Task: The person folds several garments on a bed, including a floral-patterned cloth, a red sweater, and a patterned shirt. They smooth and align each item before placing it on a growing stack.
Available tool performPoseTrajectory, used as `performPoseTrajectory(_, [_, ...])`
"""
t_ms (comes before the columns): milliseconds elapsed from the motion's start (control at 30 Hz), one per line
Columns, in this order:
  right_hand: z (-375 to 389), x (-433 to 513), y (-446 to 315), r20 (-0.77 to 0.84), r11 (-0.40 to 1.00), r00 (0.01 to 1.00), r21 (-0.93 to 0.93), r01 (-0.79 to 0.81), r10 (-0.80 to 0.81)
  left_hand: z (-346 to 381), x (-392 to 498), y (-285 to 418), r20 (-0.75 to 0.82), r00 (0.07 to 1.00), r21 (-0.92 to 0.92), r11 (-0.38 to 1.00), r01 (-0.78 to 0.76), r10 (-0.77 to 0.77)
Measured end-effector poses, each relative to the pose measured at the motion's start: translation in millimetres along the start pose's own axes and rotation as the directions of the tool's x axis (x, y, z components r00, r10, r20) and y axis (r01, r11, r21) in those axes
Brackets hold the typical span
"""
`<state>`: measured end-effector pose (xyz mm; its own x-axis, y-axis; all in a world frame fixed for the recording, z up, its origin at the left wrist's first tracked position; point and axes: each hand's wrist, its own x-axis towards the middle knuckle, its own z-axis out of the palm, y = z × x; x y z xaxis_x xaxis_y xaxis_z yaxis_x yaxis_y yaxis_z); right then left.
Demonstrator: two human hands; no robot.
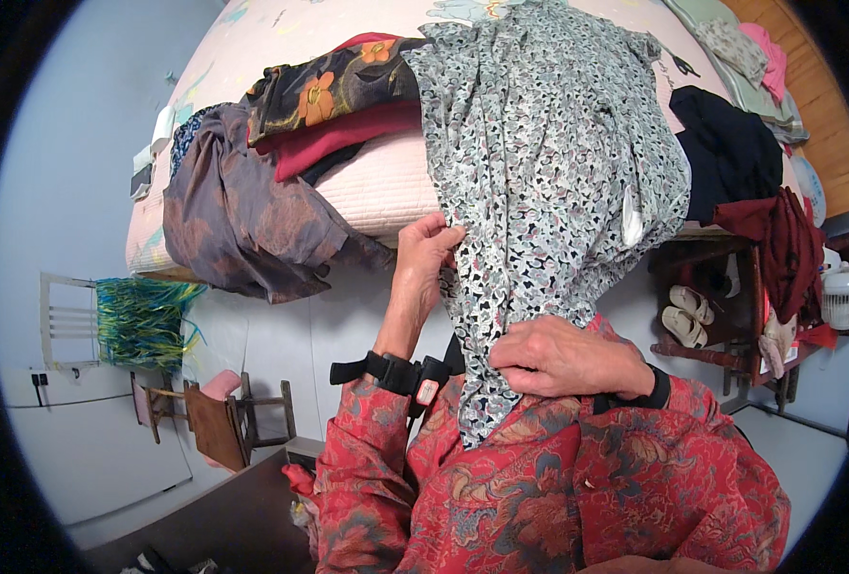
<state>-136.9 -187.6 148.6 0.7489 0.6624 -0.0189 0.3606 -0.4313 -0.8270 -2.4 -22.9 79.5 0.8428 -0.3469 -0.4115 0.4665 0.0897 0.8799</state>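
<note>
A garment with a small black, white and green print [546,143] lies spread over the bed's edge and hangs toward my lap. My left hand [424,251] pinches its left edge between thumb and fingers. Lower down, my right hand [550,355] grips the same cloth close to my body, its fingertips partly hidden. A white patch [631,219] shows on the garment's right side. Left of it, a folded dark garment with orange flowers [331,93] rests on red cloth [352,136].
A purple-brown garment [245,201] drapes over the bed [381,183]. Dark navy clothing [729,151] and maroon cloth [783,244] lie right. Scissors [685,66] rest near the garment's upper right. Beige shoes [685,316] and a white fan [840,298] stand right; a wooden chair [216,423] stands lower left.
</note>
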Motion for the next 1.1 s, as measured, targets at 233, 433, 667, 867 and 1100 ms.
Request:
performPoseTrajectory(233, [-2,1,5,-0.012,0.998,0.999,0.053,0.036,-0.036,2,22,16,-0.031,1.0,-0.045,0.999,-0.002,0.0])
performPoseTrajectory(433, [-2,3,12,-0.015,0.995,0.998,0.079,0.058,-0.057,-5,36,7,-0.066,0.998,-0.047,0.999,-0.004,0.001])
performPoseTrajectory(667, [-8,6,18,0.081,0.995,0.994,0.074,0.073,-0.079,-6,39,-2,-0.096,0.995,-0.123,0.992,-0.031,0.02])
performPoseTrajectory(867, [-10,10,21,0.061,0.982,0.992,0.165,0.096,-0.107,-12,46,-2,-0.102,0.993,-0.145,0.989,0.042,-0.057])
performPoseTrajectory(1100, [-10,11,26,0.068,0.97,0.989,0.217,0.112,-0.129,-12,46,-7,-0.142,0.99,-0.081,0.997,0.016,-0.028])
